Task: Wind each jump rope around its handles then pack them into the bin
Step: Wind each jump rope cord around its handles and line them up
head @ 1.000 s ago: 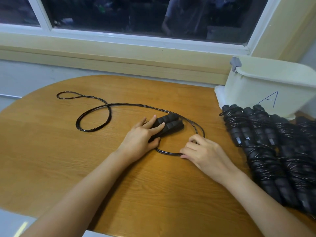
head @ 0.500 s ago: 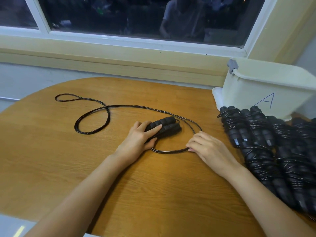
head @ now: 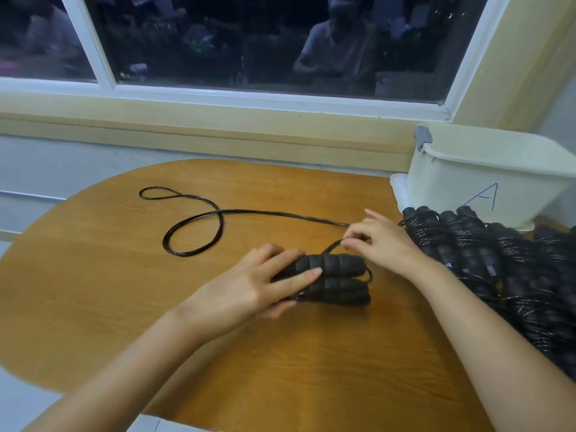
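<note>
Two black foam handles [head: 335,277] of one jump rope lie side by side, gripped at their left end by my left hand [head: 254,289]. Its black rope [head: 199,227] runs left across the wooden table [head: 93,291] in a doubled line with two loops. My right hand [head: 381,241] pinches the rope just above the handles, lifting a short arc of it. A cream bin [head: 486,179] marked "A" stands at the back right.
A heap of wound black jump ropes [head: 511,275] lies along the table's right side, in front of the bin and touching my right forearm. A window sill and wall run behind the table. The table's rounded left edge is near the far rope loop.
My left hand closed round the handles and turned them level. My right hand left the tabletop and picked up the rope above them; the wide loop round the handles is pulled in.
</note>
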`<state>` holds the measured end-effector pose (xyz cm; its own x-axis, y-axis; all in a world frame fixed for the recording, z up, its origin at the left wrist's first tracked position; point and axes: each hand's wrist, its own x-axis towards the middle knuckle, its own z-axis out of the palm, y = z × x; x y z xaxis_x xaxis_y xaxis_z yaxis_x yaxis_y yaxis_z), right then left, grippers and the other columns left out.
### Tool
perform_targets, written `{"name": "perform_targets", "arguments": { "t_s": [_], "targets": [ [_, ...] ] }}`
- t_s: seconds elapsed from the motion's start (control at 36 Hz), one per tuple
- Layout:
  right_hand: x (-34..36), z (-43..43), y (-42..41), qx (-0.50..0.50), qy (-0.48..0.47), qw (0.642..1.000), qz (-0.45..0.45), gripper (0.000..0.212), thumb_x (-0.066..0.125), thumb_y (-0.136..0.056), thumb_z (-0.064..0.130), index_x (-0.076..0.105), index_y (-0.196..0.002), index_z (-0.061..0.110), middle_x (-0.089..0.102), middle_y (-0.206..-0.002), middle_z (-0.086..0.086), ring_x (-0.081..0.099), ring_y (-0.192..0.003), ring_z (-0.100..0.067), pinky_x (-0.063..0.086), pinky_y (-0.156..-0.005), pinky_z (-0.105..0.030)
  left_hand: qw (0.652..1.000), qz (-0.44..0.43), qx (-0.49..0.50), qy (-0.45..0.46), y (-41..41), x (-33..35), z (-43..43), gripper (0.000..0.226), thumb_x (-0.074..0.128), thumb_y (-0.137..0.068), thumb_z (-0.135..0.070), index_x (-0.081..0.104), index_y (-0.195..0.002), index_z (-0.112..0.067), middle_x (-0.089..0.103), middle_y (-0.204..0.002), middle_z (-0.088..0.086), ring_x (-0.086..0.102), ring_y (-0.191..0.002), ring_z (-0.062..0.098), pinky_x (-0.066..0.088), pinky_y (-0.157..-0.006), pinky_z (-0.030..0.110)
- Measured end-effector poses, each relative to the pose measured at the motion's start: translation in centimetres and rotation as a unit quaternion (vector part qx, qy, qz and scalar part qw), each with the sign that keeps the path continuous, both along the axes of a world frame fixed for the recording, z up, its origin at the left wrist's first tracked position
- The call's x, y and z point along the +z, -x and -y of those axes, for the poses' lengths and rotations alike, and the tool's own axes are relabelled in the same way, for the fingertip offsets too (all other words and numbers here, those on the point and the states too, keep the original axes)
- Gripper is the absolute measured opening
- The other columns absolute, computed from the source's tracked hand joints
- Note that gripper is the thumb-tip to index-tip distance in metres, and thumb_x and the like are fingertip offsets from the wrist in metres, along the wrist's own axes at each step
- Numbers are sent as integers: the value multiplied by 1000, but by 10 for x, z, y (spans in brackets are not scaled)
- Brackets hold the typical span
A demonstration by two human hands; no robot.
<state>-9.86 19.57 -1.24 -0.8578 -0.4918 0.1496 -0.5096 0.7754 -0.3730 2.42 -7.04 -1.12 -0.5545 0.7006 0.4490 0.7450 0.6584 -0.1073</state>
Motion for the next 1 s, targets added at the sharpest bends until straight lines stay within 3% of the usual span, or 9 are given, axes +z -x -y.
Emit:
{"name": "perform_targets", "arguments": {
  "t_s": [0.08, 0.14, 0.22, 0.44, 0.58, 0.67, 0.75, 0.83, 1.0],
  "targets": [
    [19, 13, 0, -12, 30, 999, 32, 21, 63, -89, 49, 61, -69, 42, 61, -78, 21, 60, -100, -12, 46, -92, -40, 996, -36, 36, 71, -8, -1, -7, 60, 44, -99, -36, 40, -148, -2, 56, -135, 17, 55, -106, 24, 54, -85, 33],
    [32, 21, -4, -12, 70, 997, 35, 20, 66, -89, 45, 65, -70, 39, 61, -70, 20, 54, -75, 1, 39, -71, -28, 993, -46, 73, 83, -11, -2, -9, 71, 52, -93, -35, 34, -147, 8, 59, -128, 16, 54, -100, 23, 54, -79, 32],
    [49, 33, -18, -18, 89, 995, 39, 20, 67, -90, 43, 70, -73, 32, 54, -55, 28, 49, -63, 10, 28, -60, -18, 987, -58, 115, 93, -11, -6, -11, 81, 65, -85, -35, 35, -144, 12, 63, -117, 16, 59, -94, 25, 55, -74, 35],
    [56, 69, -85, -34, 83, 996, -7, 25, 65, -92, 45, 73, -75, 28, 67, -69, 13, 63, -73, -10, 53, -69, -32, 955, -50, 268, 113, 13, -21, -15, 97, 88, -69, -24, 33, -140, 14, 63, -117, 27, 61, -89, 35, 55, -67, 43],
    [24, 64, -116, -18, 116, 991, -58, 29, 59, -97, 35, 68, -70, 30, 68, -67, 15, 61, -64, -6, 50, -62, -31, 942, -59, 327, 50, 18, -16, -16, 78, 84, -71, -25, 52, -131, 13, 64, -100, 23, 61, -78, 37, 51, -58, 42],
    [10, 58, -122, -15, 185, 981, -57, 29, 63, -95, 31, 72, -68, 26, 73, -76, 13, 60, -61, -7, 42, -52, -18, 945, -45, 324, 1, 19, -13, -17, 79, 86, -66, -28, 56, -127, 13, 65, -98, 23, 62, -77, 38, 51, -55, 42],
    [6, 56, -122, -41, 272, 960, 59, 16, 67, -92, 27, 80, -84, 24, 75, -84, 15, 59, -58, -2, 48, -63, -14, 950, -34, 307, -54, 19, -9, -20, 73, 79, -71, -26, 55, -128, 13, 65, -100, 25, 63, -80, 41, 54, -57, 45],
    [12, 53, -118, -41, 352, 905, 237, 12, 67, -92, 22, 79, -90, 19, 73, -70, 6, 67, -69, -9, 50, -82, -14, 955, -45, 276, -94, 16, -3, -23, 67, 67, -77, -26, 51, -130, 12, 64, -104, 26, 62, -82, 41, 56, -60, 47],
    [12, 54, -107, -63, 440, 837, 320, 18, 68, -90, 10, 72, -106, 2, 69, -62, 5, 58, -56, -4, 42, -55, -7, 971, -40, 203, -120, 2, 11, -32, 66, 45, -88, -36, 53, -131, 13, 63, -113, 26, 64, -92, 39, 57, -77, 47]
  ]
}}
